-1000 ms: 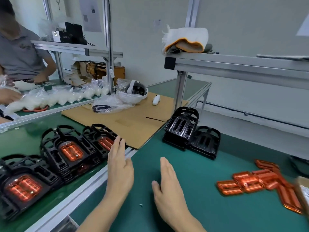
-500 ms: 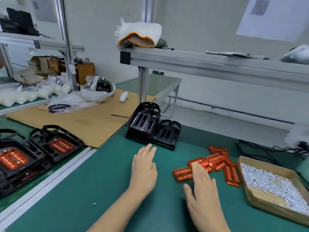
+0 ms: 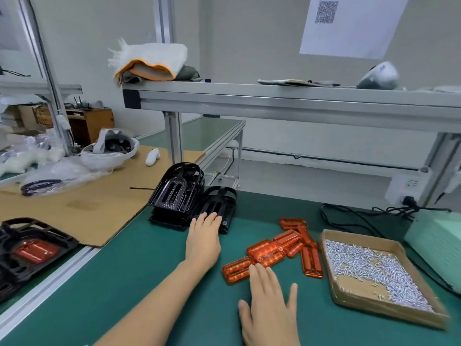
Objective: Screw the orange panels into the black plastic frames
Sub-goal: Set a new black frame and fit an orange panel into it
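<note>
Green matting covers the surface [image 3: 139, 270] in front of me now, and the head view has swung right: the finished frames with orange panels already in them, centre-left a second ago, have slid off to the far left edge, and the supply side has come into sight. My left hand [image 3: 203, 242] has gone forward, flat, fingers straight, and its fingertips [image 3: 208, 217] now touch the near edge of the stack of empty black plastic frames [image 3: 174, 193], nothing gripped yet. My right hand [image 3: 270, 305] has moved in too, open and spread, fingertips just reaching the nearest piece in the heap of orange panels [image 3: 272, 250], which lie loose on the mat between the frames and the cardboard tray of screws [image 3: 369, 268]. Neither hand holds anything. So I read this as a fresh cycle: one unit is done and parked left, and I'm about to take a frame with the left and a panel with the right. No screwdriver shows in this view, so screwing is a few steps off.
</note>
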